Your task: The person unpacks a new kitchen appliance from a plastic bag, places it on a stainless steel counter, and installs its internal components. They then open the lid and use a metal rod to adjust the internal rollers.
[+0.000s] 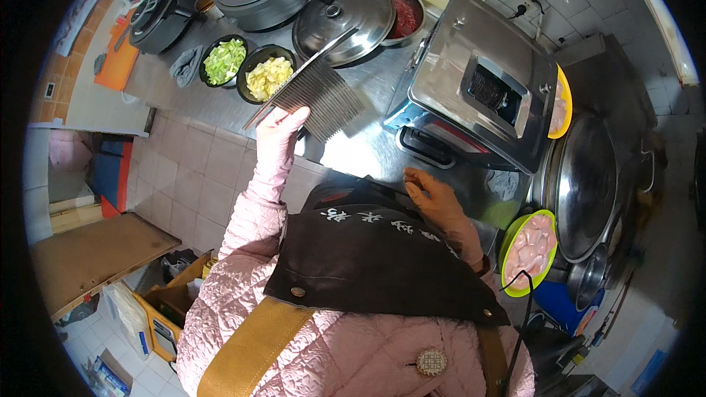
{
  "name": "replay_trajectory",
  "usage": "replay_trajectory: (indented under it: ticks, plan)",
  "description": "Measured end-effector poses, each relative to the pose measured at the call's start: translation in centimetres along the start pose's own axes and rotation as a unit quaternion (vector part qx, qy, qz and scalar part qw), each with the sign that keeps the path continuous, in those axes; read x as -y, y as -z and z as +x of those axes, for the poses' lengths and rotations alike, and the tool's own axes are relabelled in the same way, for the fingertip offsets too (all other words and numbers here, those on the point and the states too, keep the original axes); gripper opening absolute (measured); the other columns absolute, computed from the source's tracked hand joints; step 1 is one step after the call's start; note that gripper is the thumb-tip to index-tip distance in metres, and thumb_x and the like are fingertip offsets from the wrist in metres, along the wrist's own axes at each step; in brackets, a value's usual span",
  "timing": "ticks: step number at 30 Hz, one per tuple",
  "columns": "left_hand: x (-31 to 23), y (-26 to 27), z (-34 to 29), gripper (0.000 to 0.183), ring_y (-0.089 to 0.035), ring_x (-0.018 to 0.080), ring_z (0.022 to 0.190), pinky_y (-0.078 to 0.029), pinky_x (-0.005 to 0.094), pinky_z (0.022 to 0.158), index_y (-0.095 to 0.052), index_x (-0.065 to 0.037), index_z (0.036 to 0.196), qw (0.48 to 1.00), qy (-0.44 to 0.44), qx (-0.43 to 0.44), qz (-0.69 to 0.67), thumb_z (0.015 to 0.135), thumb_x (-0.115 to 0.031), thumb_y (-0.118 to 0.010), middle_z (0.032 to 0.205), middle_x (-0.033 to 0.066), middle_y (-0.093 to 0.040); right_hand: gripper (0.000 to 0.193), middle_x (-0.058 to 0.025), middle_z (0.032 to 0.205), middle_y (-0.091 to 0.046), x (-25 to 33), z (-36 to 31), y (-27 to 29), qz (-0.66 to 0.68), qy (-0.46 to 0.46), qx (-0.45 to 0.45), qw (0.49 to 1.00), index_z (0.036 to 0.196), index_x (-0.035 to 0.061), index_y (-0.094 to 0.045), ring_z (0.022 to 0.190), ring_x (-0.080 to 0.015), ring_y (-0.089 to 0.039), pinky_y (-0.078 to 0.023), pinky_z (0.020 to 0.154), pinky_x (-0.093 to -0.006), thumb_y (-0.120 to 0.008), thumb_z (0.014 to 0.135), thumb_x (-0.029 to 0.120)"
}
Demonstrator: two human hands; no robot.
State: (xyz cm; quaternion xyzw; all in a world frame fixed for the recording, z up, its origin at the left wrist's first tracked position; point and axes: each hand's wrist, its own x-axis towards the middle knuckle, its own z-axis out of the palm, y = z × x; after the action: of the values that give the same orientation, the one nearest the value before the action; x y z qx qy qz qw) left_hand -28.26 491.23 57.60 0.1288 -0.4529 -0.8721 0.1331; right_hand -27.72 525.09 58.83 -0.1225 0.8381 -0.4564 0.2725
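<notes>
One metal comb (pixel 327 95) w/ lots of long thin teeth is in the L hand (pixel 282 125). The thumb lies on top and the fingers squeeze its near end. It's up over the edge of the steel counter (pixel 346 154), tipped, w/ its far end pointing at the steel lid (pixel 368 11).

The R hand (pixel 435 197) is low, by the counter edge, near the black handle (pixel 421 158) of a big steel cutting machine (pixel 460 51). Its fingers are a bit bent, loose, and hold nothing I can see. The machine's top has a slot w/ a row of dark thin discs (pixel 494 94) inside.

Just past the comb are 2 black bowls side by side: 1 w/ chopped green veg (pixel 225 61), 1 w/ yellow bits (pixel 268 77). Behind the lid is a metal bowl of red stuff (pixel 404 18); a grey pressure cooker (pixel 257 0) is on the L of the lid.

R side: a green bowl (pixel 505 259) full of raw pink meat (pixel 531 246), plus a yellow bowl (pixel 566 114) w/ more pink meat, partly hidden by the machine.

Person's got a pink puffy jacket (pixel 232 235) + dark apron (pixel 368 257).
</notes>
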Motion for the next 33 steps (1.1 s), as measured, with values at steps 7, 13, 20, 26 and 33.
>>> replay_trajectory:
  ticks: [7,13,20,26,33]
  plan:
    - [-1.8,-1.1,-0.7,0.029,-0.065,0.0147,0.097,-0.05,0.031,0.094,-0.069,0.003,0.114,0.999,-0.026,-0.013,0.021,0.085,0.004,-0.073,0.108,0.0072,-0.071,0.039,-0.0177,0.117,-0.068,0.1,0.3,-0.2,0.001,0.004,0.009,1.0,0.13,0.0071,-0.059,0.109,-0.031,-0.067,-0.051,0.093,-0.038,-0.059,0.098,0.03]
    - [-2.4,-1.3,-0.3,0.027,-0.065,0.0152,0.098,-0.049,0.0321,0.094,-0.069,0.002,0.114,0.998,-0.057,-0.002,0.032,0.087,0.003,-0.071,0.109,0.0066,-0.071,0.04,-0.0178,0.116,-0.069,0.0,0.6,-0.1,-0.014,0.0,0.009,1.0,0.13,0.0063,-0.058,0.108,-0.0321,-0.067,-0.051,0.092,-0.0389,-0.058,0.098,0.03]
    - [-2.8,-2.2,0.2,0.019,-0.065,0.0135,0.094,-0.051,0.0297,0.089,-0.07,0.001,0.109,0.998,-0.055,0.0,0.023,0.089,-0.001,-0.07,0.106,0.0064,-0.071,0.041,-0.0185,0.116,-0.069,-0.2,0.7,0.1,-0.016,-0.006,0.012,1.0,0.131,0.0067,-0.058,0.108,-0.0328,-0.067,-0.051,0.092,-0.0386,-0.058,0.098,0.031]
    - [-2.6,-2.8,0.8,0.021,-0.064,0.0117,0.089,-0.051,0.028,0.085,-0.07,0.005,0.108,0.999,-0.04,0.006,0.008,0.089,-0.004,-0.072,0.101,0.006,-0.07,0.04,-0.0185,0.116,-0.069,-0.2,0.5,0.1,-0.018,-0.014,0.003,1.0,0.131,0.0072,-0.058,0.108,-0.0326,-0.067,-0.051,0.093,-0.0383,-0.059,0.098,0.031]
    - [-3.9,-4.8,0.5,0.026,-0.063,0.0123,0.092,-0.05,0.0279,0.086,-0.067,0.008,0.113,0.998,-0.037,0.024,0.041,0.092,-0.006,-0.069,0.105,0.0085,-0.07,0.04,-0.0186,0.117,-0.068,-0.2,0.4,0.3,-0.033,-0.024,-0.006,0.999,0.131,0.0072,-0.059,0.108,-0.0329,-0.067,-0.051,0.092,-0.0376,-0.06,0.098,0.03]
